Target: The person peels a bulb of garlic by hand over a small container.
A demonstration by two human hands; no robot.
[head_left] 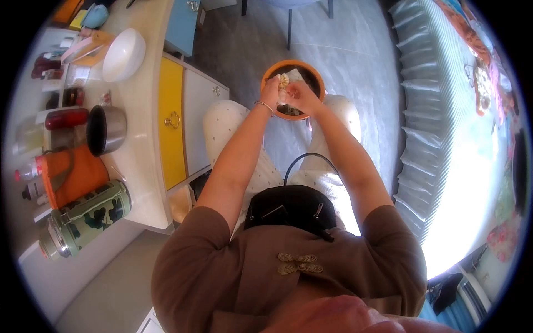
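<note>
Grey floor tiles (pixel 355 58) surrounded an orange-rimmed bin (pixel 318 80), over whose opening the left hand (pixel 270 91) was curled round a pale crumpled thing (pixel 284 81). Against it sat the right hand (pixel 305 99), its grip impossible to tell; working low and central seemed wisest for catching loose bits. No writing was legible, even on the pink-capped bottle (pixel 26 171).

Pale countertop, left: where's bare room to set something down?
Bare: the pale countertop strip between the round silver pot and the yellow cabinet door. Crowded: wall side, with the dark-red cylinder and camouflage-green thermos.
</note>
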